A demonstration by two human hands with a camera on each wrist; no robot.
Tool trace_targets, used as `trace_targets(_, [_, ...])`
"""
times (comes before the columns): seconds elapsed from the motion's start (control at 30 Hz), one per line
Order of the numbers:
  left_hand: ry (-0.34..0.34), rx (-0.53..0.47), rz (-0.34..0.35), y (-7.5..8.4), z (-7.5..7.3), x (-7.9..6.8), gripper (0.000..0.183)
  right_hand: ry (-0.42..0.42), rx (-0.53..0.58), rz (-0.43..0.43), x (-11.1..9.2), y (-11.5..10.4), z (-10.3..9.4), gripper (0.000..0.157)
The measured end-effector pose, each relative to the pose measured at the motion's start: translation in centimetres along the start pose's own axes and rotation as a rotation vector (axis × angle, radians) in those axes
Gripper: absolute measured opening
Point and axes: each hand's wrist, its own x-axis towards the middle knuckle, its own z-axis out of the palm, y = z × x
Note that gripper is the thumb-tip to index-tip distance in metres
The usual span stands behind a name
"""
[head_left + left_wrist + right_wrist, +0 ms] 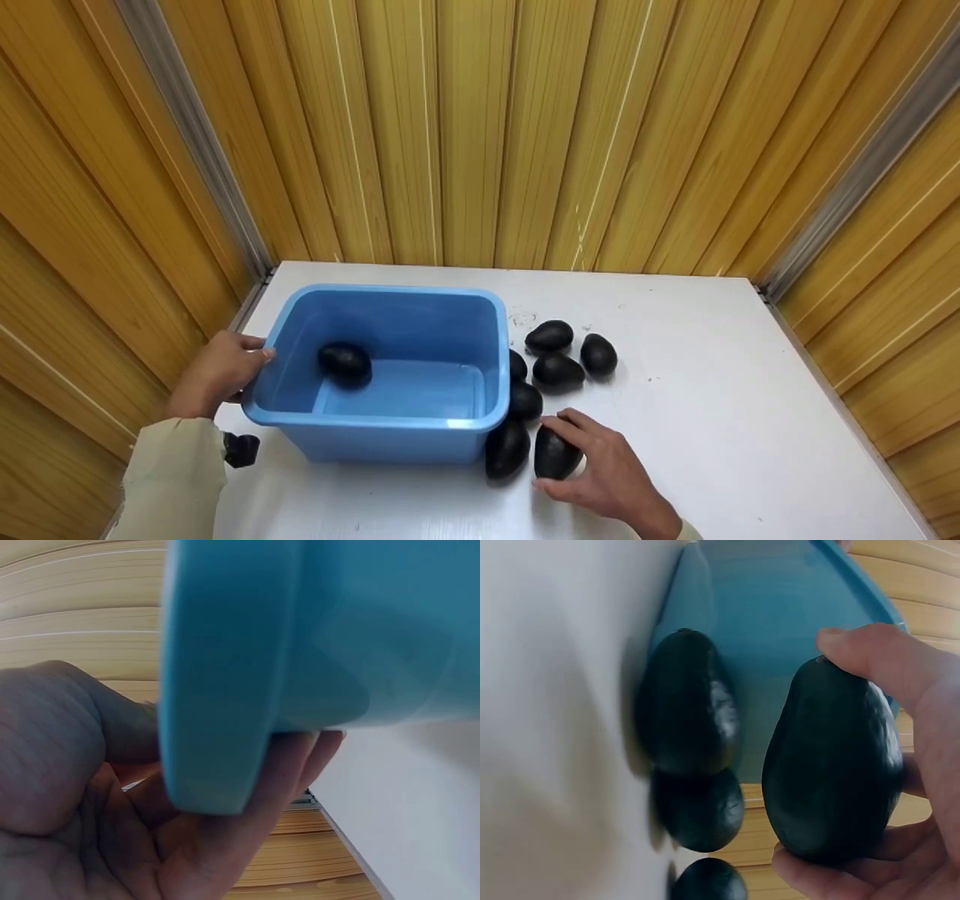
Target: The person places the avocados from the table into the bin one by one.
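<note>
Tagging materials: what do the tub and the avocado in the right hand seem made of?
Tub: probably moulded plastic, smooth and semi-gloss, judging by its even blue colour and rounded shape. Avocado: dark surface with soft, patchy highlights; fruit skin or plastic imitation, I can't tell.

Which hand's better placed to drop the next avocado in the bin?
Likely the right hand: it grips an avocado beside the bin, while the left hand holds the bin's opposite end.

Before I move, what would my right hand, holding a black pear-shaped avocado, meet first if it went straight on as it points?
Your right hand would likely meet the black avocados right of the blue plastic bin; depth is unclear, so it might pass above them.
</note>
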Motion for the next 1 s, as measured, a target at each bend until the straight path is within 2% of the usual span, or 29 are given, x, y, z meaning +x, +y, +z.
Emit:
trace_targets(0.27, [0.001, -0.002, -0.007, -0.4, 0.0, -0.1, 0.058, 0.055, 0.025, -0.072, 1.1, -0.8, -1.1, 0.073])
trace_targets(1.0, [0.018, 0.009, 0.013, -0.1, 0.2, 0.0, 0.058, 0.074, 0.049, -0.124, 3.8, -2.1, -2.5, 0.073])
